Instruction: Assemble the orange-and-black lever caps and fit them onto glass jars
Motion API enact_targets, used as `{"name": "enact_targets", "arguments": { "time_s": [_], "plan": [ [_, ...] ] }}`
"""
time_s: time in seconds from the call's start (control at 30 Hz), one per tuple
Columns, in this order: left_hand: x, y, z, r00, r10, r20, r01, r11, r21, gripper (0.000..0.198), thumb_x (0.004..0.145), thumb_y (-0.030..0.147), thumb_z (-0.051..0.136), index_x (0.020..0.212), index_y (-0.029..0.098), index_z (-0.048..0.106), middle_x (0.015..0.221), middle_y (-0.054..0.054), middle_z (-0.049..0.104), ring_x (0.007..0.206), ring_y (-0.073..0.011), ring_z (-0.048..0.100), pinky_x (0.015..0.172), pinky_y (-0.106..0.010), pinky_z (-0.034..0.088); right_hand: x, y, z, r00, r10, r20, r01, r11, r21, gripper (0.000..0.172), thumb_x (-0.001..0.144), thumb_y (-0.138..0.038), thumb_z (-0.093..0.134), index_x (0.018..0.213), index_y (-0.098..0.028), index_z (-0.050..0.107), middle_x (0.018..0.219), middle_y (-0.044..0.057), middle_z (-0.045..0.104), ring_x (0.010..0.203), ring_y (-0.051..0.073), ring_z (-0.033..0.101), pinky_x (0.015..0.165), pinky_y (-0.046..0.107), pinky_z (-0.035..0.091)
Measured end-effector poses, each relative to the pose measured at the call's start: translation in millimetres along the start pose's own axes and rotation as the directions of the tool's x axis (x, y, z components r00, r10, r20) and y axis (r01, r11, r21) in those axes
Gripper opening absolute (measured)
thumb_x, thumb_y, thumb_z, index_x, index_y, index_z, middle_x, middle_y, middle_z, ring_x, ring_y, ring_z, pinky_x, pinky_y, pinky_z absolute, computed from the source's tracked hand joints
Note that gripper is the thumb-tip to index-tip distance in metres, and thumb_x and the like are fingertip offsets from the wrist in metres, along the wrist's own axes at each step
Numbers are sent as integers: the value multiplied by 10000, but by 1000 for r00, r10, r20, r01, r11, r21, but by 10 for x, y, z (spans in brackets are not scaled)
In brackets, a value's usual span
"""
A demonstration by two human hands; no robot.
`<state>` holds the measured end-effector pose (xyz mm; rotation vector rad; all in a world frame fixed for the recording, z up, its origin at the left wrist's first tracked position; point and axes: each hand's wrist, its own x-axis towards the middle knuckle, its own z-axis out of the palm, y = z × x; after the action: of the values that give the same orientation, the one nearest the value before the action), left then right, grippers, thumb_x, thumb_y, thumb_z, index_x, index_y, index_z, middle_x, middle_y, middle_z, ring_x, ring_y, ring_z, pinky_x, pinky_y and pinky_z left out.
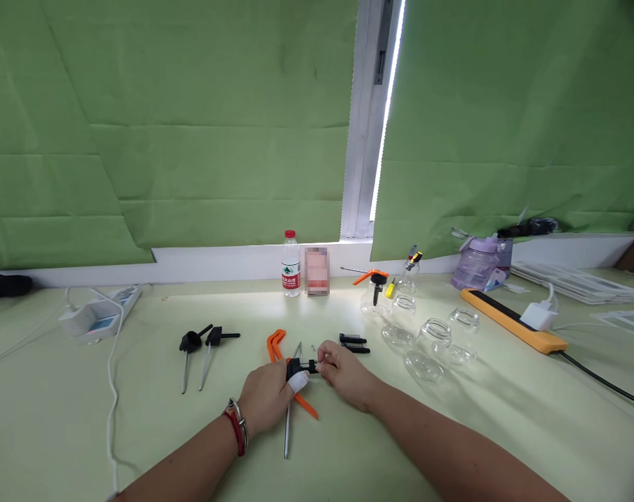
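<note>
My left hand [267,396], its thumb wrapped in white, is closed around a black plastic fitting [294,368] with a long metal rod [287,432] pointing toward me. Against the fitting's right end, my right hand [345,373] pinches thumb and fingers together; what they hold is too small to make out. An orange plastic lever [307,406] lies under the fitting and my left hand, with its bent end [275,341] showing beyond. Just past my fingertips are tiny loose bits [313,348]. Two black spring pieces [353,343] rest beyond my right hand.
Two more black fittings with metal rods [190,341] lie left. Several clear glass jars [426,352] stand right, one bearing an orange lever and black fitting. A water bottle [291,268], purple jug [476,263], orange power strip [512,321] and white cable [112,390] surround the work area.
</note>
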<state>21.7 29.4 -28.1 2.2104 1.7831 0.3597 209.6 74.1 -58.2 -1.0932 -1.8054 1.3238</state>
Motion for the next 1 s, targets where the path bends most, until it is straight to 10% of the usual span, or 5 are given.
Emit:
{"name": "enact_targets", "arguments": {
  "time_s": [1.0],
  "plan": [
    [-24,8,-11,999,-32,-20,31,998,-48,429,857,570,259,718,216,456,681,-13,577,623,-192,538,530,-259,282,-17,0,-80,999,-31,23,33,996,-80,177,811,-207,463,986,-211,488,570,-58,484,530,107,410,561,229,347]
  ]
}}
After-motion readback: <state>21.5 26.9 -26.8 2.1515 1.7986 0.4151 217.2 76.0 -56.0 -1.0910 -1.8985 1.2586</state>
